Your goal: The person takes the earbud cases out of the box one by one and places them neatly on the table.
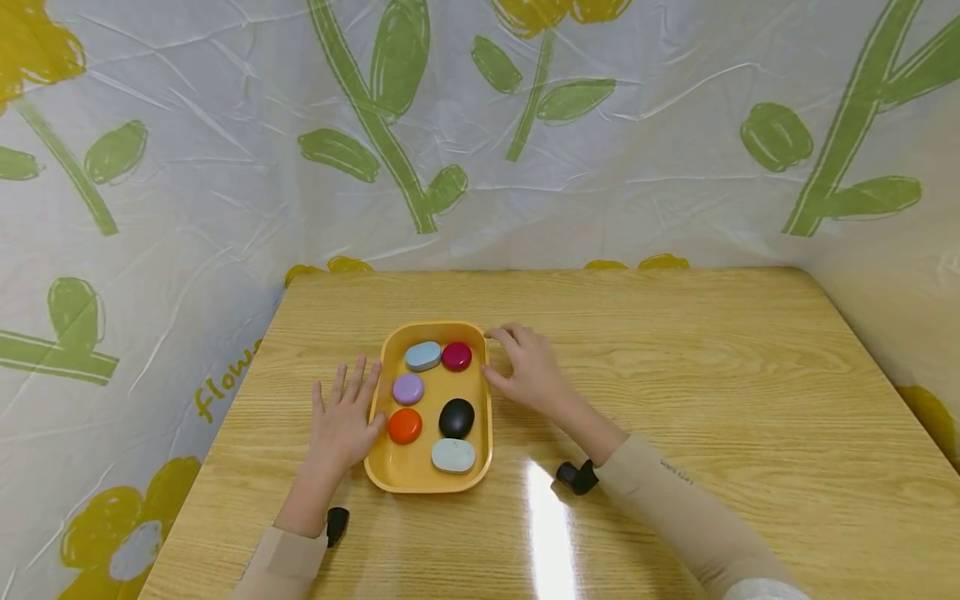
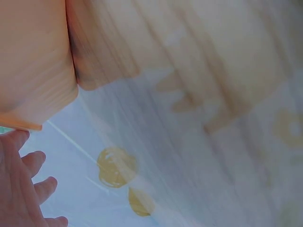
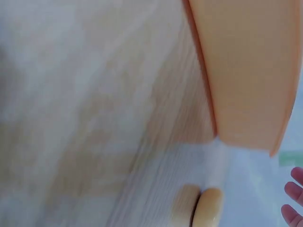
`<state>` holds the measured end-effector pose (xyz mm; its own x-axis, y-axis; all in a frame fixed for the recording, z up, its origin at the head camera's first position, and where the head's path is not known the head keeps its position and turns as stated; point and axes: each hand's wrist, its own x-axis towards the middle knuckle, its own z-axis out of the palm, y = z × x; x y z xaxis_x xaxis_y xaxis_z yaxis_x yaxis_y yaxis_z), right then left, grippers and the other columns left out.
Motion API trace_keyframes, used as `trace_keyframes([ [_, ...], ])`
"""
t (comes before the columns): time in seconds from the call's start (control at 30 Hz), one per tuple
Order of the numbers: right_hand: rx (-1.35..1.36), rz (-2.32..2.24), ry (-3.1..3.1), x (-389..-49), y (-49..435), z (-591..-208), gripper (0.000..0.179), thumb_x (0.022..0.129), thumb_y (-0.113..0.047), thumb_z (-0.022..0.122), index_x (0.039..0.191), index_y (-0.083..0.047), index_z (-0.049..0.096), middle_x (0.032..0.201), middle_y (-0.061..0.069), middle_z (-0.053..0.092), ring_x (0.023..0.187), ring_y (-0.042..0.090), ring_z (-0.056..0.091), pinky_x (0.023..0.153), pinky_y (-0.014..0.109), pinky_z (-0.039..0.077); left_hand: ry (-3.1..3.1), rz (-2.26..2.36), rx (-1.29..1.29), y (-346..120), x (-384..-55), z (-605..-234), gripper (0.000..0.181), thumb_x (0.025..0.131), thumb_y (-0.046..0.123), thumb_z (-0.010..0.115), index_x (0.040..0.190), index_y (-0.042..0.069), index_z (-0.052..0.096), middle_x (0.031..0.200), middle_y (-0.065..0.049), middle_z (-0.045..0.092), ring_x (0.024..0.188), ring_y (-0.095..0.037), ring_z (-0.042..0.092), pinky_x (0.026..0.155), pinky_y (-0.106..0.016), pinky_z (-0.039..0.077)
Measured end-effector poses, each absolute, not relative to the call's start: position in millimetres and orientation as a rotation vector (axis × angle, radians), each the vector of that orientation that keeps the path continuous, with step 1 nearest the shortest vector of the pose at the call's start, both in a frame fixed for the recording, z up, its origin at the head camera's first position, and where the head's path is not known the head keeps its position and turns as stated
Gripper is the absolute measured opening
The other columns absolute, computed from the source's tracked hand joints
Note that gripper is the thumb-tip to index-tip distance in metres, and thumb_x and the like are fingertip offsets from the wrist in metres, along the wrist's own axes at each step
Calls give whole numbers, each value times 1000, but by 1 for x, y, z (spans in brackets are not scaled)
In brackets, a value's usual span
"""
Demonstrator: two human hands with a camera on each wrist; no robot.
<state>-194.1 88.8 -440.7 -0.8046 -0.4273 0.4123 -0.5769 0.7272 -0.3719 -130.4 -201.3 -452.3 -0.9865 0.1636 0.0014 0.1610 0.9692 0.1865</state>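
A yellow rectangular tray (image 1: 431, 479) with rounded corners lies on the table. Inside it are smooth, pebble-like pieces: a light blue oval (image 1: 423, 357), a crimson round one (image 1: 457, 357), a purple one (image 1: 408, 389), an orange-red one (image 1: 405, 426), a black one (image 1: 457, 418) and a pale mint oval (image 1: 453, 456). My left hand (image 1: 341, 429) is spread flat along the tray's left side, its thumb at the rim. On the opposite side, my right hand (image 1: 528, 371) has its fingertips right at the right rim, fingers loosely bent. Neither hand holds a piece.
The wood-grain table (image 1: 675, 358) extends well to the right of the tray. A white cloth (image 1: 637, 183) printed with yellow flowers and green stems hangs behind and at the sides. Small black devices (image 1: 576, 477) sit at both wrists.
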Motion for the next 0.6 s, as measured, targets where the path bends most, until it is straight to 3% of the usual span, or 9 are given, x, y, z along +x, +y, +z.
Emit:
trace_keyframes([
  [0.17,916,616,-2676,-182,78,-440,53,80,-41,62,123,-10,53,118,11,51,111,30,47,95,50,36,3105,292,253,-202,-130,-453,71,89,36,49,148,21,14,154,-7,8,139,-33,0,106,-60,-5],
  [0.6,1225,368,-2773,-172,58,-442,56,74,-44,64,123,-19,50,123,6,47,116,25,42,101,51,27,3097,291,253,-201,-130,-451,69,89,34,47,148,19,15,153,-8,10,139,-34,2,106,-60,-6],
])
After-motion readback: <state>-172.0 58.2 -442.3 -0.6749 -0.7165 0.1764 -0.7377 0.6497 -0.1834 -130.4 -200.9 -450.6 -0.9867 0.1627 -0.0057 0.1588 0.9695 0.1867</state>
